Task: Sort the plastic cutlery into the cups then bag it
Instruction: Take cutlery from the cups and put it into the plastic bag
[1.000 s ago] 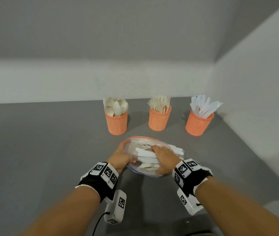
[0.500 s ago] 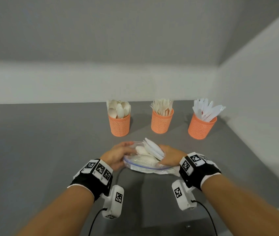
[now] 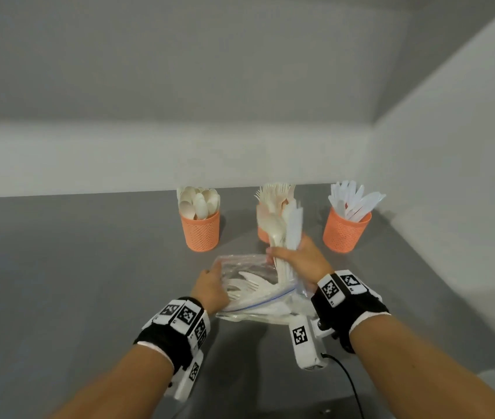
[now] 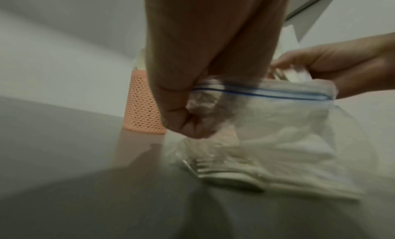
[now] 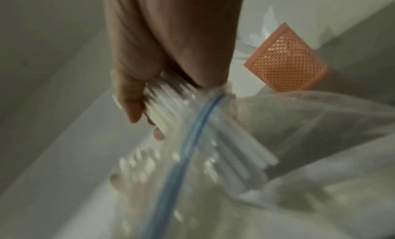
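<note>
In right fingers [image 5: 132,107] — cutlery bundle [image 3: 282,225].

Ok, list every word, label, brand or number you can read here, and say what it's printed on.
None: no readable text shows in any view.
Wristbands: only black-and-white square marker patterns, no letters or digits.
Zip bag: a plain blue seal stripe, no print; both wrist views are blurred.
Orange cups: bare mesh, no label.
</note>
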A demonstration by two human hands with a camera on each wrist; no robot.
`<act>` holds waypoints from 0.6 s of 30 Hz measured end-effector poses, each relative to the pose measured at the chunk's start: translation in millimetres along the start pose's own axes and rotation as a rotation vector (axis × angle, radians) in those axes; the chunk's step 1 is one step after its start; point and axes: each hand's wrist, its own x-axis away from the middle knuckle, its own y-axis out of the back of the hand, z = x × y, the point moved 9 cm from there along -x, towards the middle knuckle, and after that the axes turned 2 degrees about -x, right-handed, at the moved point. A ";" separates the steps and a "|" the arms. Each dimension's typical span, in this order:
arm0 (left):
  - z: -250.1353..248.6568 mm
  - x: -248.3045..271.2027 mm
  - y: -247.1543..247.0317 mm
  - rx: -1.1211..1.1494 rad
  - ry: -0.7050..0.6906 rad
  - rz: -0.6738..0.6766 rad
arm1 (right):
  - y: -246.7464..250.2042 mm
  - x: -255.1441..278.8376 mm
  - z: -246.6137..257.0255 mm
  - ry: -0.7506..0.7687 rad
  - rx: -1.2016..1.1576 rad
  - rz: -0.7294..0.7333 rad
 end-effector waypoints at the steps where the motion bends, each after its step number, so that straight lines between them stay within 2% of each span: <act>1: 5.7 0.5 -0.7 -0.006 0.042 -0.012 | 6.5 1.5 9.0 0.021 -0.135 -0.049; 4: 14.1 8.0 -0.1 0.118 0.141 -0.017 | 25.8 3.0 23.8 0.062 -0.432 -0.132; 6: 11.3 17.3 14.4 0.104 0.162 -0.071 | 34.3 2.8 28.7 0.052 -0.522 -0.148; 7: 5.0 22.2 29.1 0.067 0.143 -0.159 | 37.6 2.6 31.8 0.051 -0.520 -0.148; 9: -23.7 32.1 61.8 0.074 0.005 -0.361 | 37.0 2.6 40.8 0.052 -0.487 -0.113; 10: -41.1 34.5 71.2 0.160 -0.087 -0.382 | 32.6 3.1 45.6 0.050 -0.475 -0.076; 11: -61.0 32.8 74.3 0.280 -0.171 -0.323 | 25.6 3.3 50.6 0.051 -0.466 -0.023; 13: -98.8 22.8 57.7 0.522 -0.262 -0.006 | 6.1 5.4 58.0 0.032 -0.484 0.097; 14: -115.7 19.7 47.1 0.643 -0.283 0.169 | -4.1 5.5 60.0 0.021 -0.503 0.155; 16: -136.7 13.7 30.1 0.881 -0.266 0.437 | -19.2 3.2 60.4 -0.011 -0.541 0.234; 18: -152.0 13.0 21.5 0.995 -0.294 0.593 | -29.0 -0.7 59.2 -0.036 -0.518 0.291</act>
